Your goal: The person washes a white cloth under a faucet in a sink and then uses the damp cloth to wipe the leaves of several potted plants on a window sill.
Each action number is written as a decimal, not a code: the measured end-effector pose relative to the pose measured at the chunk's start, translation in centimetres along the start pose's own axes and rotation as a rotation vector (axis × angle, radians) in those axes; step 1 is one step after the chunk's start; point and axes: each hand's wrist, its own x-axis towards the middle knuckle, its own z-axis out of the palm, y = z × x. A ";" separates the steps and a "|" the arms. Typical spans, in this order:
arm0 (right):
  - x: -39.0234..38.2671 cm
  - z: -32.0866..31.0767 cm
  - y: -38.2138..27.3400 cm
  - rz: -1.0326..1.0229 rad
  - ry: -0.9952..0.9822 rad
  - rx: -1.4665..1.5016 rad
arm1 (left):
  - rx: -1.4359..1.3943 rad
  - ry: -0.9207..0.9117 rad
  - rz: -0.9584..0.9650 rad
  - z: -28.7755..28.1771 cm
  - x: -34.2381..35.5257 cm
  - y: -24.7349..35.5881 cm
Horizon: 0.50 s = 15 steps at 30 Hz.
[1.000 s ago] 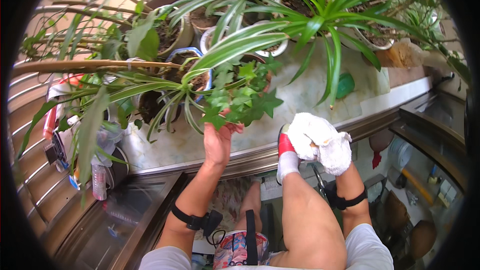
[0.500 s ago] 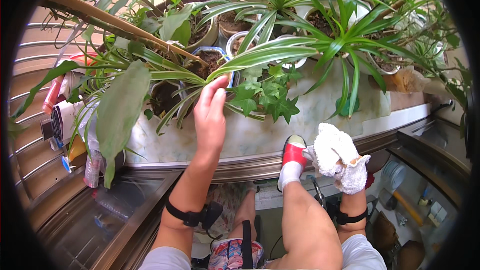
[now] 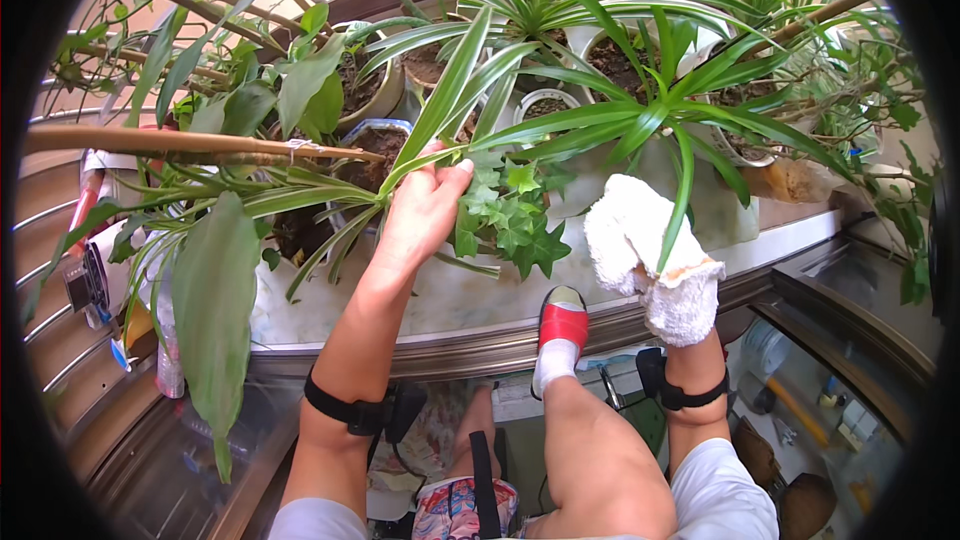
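touching grn/wht leaf (image 3: 437, 110), l hand (image 3: 420, 215) partly hidden

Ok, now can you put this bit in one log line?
Left hand: touching striped leaves | right hand: mostly hidden in white cloth | nearby: ivy, red-strapped slipper

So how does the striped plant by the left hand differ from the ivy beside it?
The striped plant has long, strappy leaves; the ivy has short, lobed ones. The striped plant's leaves carry pale stripes; the ivy's look plain green. Both are leafy green plants.
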 end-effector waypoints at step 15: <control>7.0 2.6 0.9 -0.106 -0.223 0.396 | -1.040 -0.125 -0.121 0.7 -1.6 -1.2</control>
